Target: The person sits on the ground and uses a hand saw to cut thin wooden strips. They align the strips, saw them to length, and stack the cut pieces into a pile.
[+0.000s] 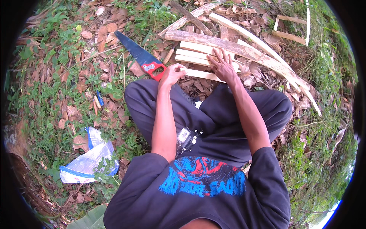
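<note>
My left hand [172,73] curls around the near end of a pale wooden slat [204,75], right beside the red handle of a hand saw [143,57] lying on the ground. Flat on a stack of pale wooden slats [194,53] rests my right hand [222,65], its fingers spread. Behind the stack lies a rougher, longer plank [213,41]. I sit on the ground with my knees spread, in dark trousers.
Dry leaves and weeds cover the ground. More long wood strips [267,57] run off to the right. A white and blue plastic bag [89,158] lies at my left, with small stick-like items [97,101] above it. A small device [185,137] hangs at my chest.
</note>
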The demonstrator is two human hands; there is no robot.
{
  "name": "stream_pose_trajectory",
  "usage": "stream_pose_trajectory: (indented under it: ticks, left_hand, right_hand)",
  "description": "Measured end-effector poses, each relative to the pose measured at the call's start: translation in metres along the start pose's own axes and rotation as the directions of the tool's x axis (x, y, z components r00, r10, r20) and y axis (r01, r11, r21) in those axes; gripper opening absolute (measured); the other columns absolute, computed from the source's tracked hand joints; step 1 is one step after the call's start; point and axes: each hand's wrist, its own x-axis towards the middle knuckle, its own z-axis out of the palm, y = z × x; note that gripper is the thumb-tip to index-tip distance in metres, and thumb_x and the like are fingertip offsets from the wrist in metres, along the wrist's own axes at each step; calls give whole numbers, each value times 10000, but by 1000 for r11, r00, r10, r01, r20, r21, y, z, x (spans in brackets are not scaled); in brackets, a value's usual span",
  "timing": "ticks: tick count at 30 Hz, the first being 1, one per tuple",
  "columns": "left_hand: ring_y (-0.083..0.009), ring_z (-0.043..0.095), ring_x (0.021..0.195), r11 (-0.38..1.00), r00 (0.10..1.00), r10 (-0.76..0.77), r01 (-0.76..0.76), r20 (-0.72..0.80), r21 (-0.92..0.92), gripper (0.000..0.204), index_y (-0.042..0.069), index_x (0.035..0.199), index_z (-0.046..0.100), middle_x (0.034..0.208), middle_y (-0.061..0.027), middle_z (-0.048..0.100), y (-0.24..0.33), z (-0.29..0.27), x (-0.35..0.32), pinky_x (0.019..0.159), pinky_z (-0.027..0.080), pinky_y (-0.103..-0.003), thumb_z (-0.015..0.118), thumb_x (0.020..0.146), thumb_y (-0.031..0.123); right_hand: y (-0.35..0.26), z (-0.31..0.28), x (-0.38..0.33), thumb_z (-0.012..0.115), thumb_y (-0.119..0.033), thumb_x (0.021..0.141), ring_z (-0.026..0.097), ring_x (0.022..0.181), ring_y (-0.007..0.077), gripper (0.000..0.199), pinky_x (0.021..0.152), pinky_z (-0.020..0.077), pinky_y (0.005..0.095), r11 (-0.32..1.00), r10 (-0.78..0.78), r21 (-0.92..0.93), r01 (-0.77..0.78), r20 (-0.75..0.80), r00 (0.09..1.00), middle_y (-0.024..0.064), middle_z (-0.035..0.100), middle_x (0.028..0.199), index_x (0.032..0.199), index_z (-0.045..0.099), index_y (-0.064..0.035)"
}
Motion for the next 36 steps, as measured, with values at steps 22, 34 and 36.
stream_pose_trajectory:
  ticks: [22, 34, 36]
  left_hand:
    - [-34, 475, 593, 983, 974, -144, 120, -174, -139, 196, 43, 871, 697, 696, 47, 589, -13, 0, 21, 518, 347, -205, 718, 848, 236]
    - [-45, 535, 611, 967, 971, -150, 105, -187, -232, 253, -16, 1043, 676, 777, 5, 637, -21, 12, 34, 509, 415, -197, 673, 877, 175]
    - [-48, 539, 613, 959, 962, -163, 101, -220, -266, 253, -18, 1036, 677, 764, 2, 635, -22, 10, 33, 509, 424, -199, 676, 874, 177]
  right_hand:
    - [60, -41, -13, 823, -326, 690, 675, 740, 325, 678, 690, 552, 378, 592, 553, 445, -672, 382, 741, 224, 665, 1000, 1216, 528, -14]
    - [76, -20, -26, 813, -160, 695, 608, 767, 149, 388, 698, 470, 280, 523, 660, 635, -568, 120, 741, 79, 669, 851, 1009, 652, 1]
    - [76, -18, -26, 809, -154, 702, 604, 740, 146, 377, 703, 466, 273, 518, 647, 691, -504, 69, 759, 78, 668, 848, 1009, 653, 0]
